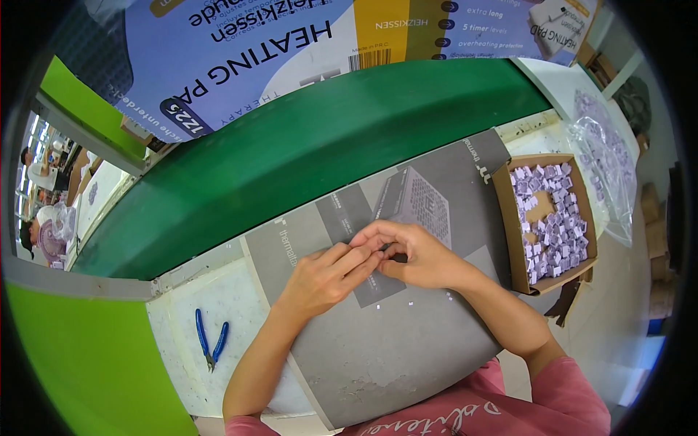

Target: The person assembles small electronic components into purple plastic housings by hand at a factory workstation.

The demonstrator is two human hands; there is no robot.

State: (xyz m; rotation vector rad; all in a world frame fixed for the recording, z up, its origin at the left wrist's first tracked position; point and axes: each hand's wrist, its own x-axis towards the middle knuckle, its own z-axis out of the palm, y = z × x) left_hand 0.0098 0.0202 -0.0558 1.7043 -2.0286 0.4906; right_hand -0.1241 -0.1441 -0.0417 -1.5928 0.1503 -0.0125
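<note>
My left hand [329, 275] and my right hand [411, 252] meet above a grey printed cardboard sheet [342, 356]. Fingers of both are closed and pinched together, fingertips touching. Whatever lies between them is hidden by the fingers and too small to name. A few tiny white bits [411, 303] lie on the sheet just below my right hand. To the right of it stands an open cardboard box [518, 251] holding many small lilac plastic pieces [556, 251], with bare cardboard showing in its middle.
Blue-handled side cutters [211, 340] lie on the white tabletop at left. A green conveyor belt [313, 145] runs beyond the sheet, carrying a large blue printed carton [254, 65]. Far right is a clear plastic bag [605, 171] with lilac pieces. Other people [45, 174] sit at far left.
</note>
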